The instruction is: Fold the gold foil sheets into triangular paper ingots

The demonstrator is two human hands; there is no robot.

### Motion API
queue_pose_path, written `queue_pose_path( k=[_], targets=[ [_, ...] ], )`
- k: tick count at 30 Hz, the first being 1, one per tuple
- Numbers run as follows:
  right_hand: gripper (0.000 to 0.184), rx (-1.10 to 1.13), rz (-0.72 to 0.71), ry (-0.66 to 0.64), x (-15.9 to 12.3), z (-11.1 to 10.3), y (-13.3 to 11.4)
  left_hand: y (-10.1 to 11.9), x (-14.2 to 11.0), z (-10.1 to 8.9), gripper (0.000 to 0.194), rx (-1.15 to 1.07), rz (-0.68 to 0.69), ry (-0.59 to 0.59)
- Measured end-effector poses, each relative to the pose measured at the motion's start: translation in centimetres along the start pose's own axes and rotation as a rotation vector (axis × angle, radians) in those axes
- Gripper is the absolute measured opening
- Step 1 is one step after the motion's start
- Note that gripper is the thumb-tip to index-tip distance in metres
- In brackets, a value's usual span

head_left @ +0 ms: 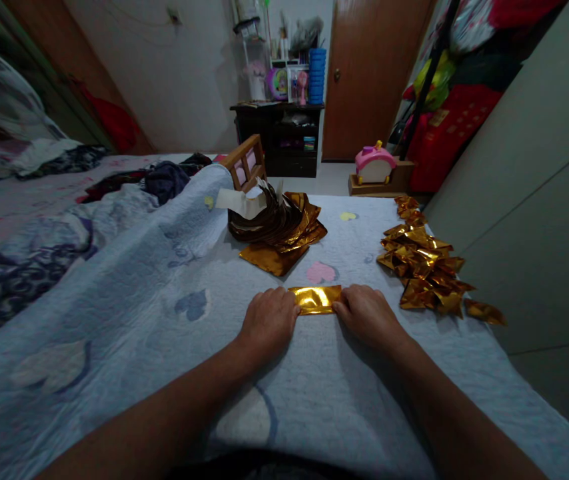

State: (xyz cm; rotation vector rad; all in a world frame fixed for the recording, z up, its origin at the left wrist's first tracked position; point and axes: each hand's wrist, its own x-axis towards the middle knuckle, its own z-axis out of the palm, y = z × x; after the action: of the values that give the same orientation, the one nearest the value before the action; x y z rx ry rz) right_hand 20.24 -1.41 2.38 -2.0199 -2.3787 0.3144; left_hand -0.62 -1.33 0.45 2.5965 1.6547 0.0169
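On the left, rumpled clothes point(167, 181) are heaped on a pink sheet point(9, 200), right by the light blue quilt point(164, 333). Next over, a messy pile of gold foil sheets point(277, 227) is fanned out on the quilt, with a white strip point(244, 202) poking out on its left. Just below that, 1 folded gold strip point(317, 300) is held flat on the quilt: its left end is pinched by the left hand point(270, 320), its right end by the right hand point(368, 315), so both grips are pretty much closed. Off to the right, a bunch of folded gold pieces point(422, 263) is piled near the quilt's edge.
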Motion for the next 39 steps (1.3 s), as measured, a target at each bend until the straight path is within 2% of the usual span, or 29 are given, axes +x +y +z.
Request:
queue_pose_path(
  k=[11, 16, 19, 21, 23, 27, 29, 33, 39],
  targets=[
    [0.024, 0.033, 0.051, -0.009, -0.2, -0.2, -0.2, 0.1, 0.2, -0.5, 0.026, 0.000, -0.024, -0.008],
    [0.011, 0.099, 0.069, 0.048, -0.3, 0.5, 0.6, -0.1, 0.1, -0.7, 0.024, -0.020, -0.034, -0.023],
    [0.005, 0.140, 0.003, 0.115, -0.2, 1.0, 1.1, -0.3, 0.1, -0.7, 0.018, -0.062, -0.022, 0.030],
    [0.008, 0.157, -0.083, 0.154, -0.2, 1.3, 1.0, -0.5, 0.2, -0.5, 0.016, -0.071, 0.019, 0.095],
    [0.014, 0.193, -0.189, 0.167, -0.2, 1.4, 0.8, -0.7, 0.3, -0.1, 0.013, -0.074, 0.105, 0.133],
    [0.022, 0.280, -0.333, 0.133, -0.5, 1.4, 0.1, -1.1, 0.6, 0.9, 0.016, -0.149, 0.297, 0.120],
    [0.023, 0.276, -0.322, 0.127, -0.5, 1.4, -0.3, -1.3, 0.7, 1.1, 0.018, -0.195, 0.310, 0.110],
    [0.014, 0.182, -0.202, 0.128, -0.2, 1.2, -1.5, -1.7, 0.9, 0.9, 0.022, -0.268, 0.283, 0.070],
    [0.034, 0.055, -0.096, 0.169, 0.1, 1.4, -3.3, -2.3, 1.0, 0.2, 0.011, -0.231, 0.220, 0.023]
  ],
)
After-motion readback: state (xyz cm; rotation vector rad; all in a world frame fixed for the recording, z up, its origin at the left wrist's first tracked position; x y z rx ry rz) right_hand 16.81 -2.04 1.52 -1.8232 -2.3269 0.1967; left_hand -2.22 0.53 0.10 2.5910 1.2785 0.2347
